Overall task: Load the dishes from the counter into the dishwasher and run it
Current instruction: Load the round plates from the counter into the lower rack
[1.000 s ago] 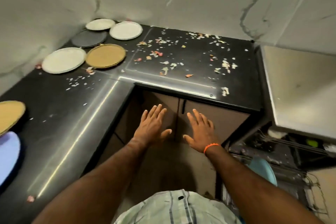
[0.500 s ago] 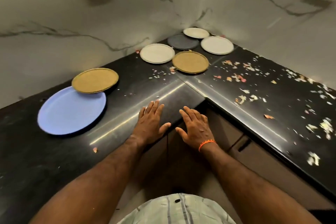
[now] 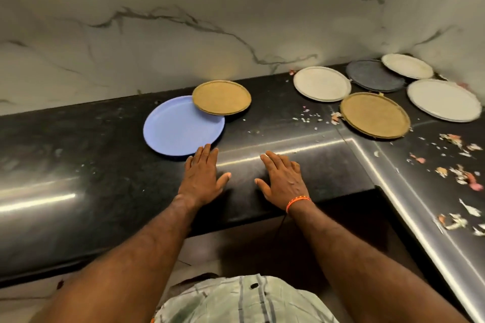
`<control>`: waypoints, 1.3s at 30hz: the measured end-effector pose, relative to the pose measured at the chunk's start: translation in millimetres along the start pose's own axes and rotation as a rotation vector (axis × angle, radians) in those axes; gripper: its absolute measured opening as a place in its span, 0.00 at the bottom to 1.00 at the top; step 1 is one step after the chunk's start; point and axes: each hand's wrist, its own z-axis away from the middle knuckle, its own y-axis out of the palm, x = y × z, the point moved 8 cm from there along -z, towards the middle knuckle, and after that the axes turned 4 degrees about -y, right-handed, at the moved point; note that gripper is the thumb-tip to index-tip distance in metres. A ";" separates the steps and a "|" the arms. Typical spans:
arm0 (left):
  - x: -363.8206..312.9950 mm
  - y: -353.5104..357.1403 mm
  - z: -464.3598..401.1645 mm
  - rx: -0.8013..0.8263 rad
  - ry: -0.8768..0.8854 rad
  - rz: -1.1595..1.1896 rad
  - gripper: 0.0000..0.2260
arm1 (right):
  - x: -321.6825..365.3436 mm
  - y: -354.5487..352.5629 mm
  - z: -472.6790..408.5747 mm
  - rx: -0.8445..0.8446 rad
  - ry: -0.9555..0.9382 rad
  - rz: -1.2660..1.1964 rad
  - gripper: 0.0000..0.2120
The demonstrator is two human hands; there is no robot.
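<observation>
Seven plates lie on the black worktop: one blue plate, two brown plates, three white plates and one dark plate. In the middle, the left hand and right hand are flat, fingers straight, holding nothing.

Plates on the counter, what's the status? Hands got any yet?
Left hand and right hand open, flat, holding nothing. Blue plate nearest, untouched, tan plate overlapping its far edge. Food scraps off right, not in the way.
</observation>
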 end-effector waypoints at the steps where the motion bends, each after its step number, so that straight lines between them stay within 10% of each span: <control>1: 8.9 -2.1 0.8 0.009 -0.035 0.001 0.38 | 6.0 1.9 -6.4 0.010 -0.022 -0.010 0.34; 13: 102.8 -34.0 -30.2 0.055 -0.316 -0.086 0.34 | 61.6 12.6 -100.8 0.087 -0.182 0.049 0.28; 26: 153.7 -42.8 -63.8 0.018 -0.153 -0.190 0.16 | 117.5 38.2 -167.2 0.208 -0.236 0.105 0.30; 39: 157.7 -95.7 -37.9 -0.357 0.013 0.099 0.11 | 149.6 26.5 -181.2 0.037 -0.280 -0.005 0.20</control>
